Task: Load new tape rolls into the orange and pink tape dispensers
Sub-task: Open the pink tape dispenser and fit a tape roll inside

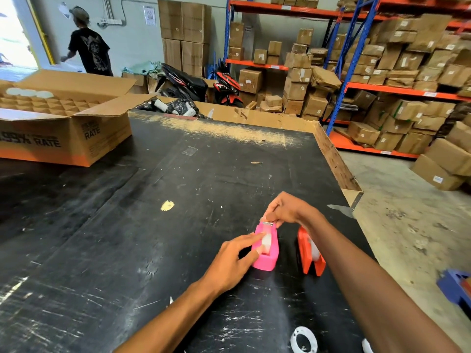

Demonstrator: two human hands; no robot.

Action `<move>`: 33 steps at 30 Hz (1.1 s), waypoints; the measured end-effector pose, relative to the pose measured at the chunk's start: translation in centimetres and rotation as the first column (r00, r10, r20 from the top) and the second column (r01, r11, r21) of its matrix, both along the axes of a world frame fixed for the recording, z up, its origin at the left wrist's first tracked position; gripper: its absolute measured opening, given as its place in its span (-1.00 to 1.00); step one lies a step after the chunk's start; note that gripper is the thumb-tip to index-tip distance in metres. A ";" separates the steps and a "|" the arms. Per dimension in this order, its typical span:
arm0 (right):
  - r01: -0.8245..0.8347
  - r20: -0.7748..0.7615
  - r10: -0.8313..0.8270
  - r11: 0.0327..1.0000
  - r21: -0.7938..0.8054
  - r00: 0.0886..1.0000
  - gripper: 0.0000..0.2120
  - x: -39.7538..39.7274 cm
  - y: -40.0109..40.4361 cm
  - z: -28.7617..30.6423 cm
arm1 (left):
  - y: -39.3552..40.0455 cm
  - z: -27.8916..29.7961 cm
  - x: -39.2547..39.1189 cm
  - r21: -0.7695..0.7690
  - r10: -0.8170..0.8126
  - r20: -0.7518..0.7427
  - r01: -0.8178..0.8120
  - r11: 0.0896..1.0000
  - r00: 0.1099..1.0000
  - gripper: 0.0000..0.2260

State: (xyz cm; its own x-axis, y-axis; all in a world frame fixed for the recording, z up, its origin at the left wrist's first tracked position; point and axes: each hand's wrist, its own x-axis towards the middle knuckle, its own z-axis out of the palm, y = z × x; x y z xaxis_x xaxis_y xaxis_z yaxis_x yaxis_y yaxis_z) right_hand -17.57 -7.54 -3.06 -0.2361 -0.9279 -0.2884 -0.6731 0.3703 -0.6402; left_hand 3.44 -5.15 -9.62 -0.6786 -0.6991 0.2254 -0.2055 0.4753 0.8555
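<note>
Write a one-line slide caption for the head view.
Left hand steadies the pink dispenser while right hand works at its cutter end; orange dispenser stands beside.

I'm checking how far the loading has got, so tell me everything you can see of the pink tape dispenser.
The pink tape dispenser is a glossy, plastic-looking block standing upright on the black table, just left of the orange dispenser. A clear tape roll sits in its top slot, and a metal cutter strip crosses its far end. The left hand rests fingers on its side and roll; the right hand pinches at the cutter.
</note>
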 end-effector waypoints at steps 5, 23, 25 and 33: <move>0.012 -0.030 -0.011 0.999 0.051 0.999 -0.90 0.2 -0.5 -0.1 | -0.2 0.1 0.1 -0.015 -0.007 0.024 0.008 1.000 1.000 -0.64; 0.113 -0.130 -0.126 0.988 -0.102 0.983 -0.82 1.6 3.1 1.6 | 0.5 1.5 -0.1 0.097 0.004 0.043 -0.008 0.995 0.999 -0.58; 0.106 -0.142 -0.124 0.986 -0.132 0.982 -0.81 1.7 4.3 2.5 | 0.6 1.9 0.0 0.113 0.007 0.026 -0.010 0.994 1.000 -0.55; 0.020 -0.367 -0.081 0.986 -0.169 0.927 -0.81 1.5 13.3 5.5 | 2.8 4.0 0.1 -0.252 0.166 0.011 -0.158 0.955 0.986 -0.64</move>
State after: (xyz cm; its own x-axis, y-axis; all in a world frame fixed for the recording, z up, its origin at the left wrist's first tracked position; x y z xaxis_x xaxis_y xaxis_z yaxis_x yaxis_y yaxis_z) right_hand -16.12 5.81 2.44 -0.3452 -0.9383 -0.0208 -0.8568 0.3242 -0.4010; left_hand 3.55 -2.34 -5.61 -0.5708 -0.7242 0.3868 -0.3223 0.6310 0.7057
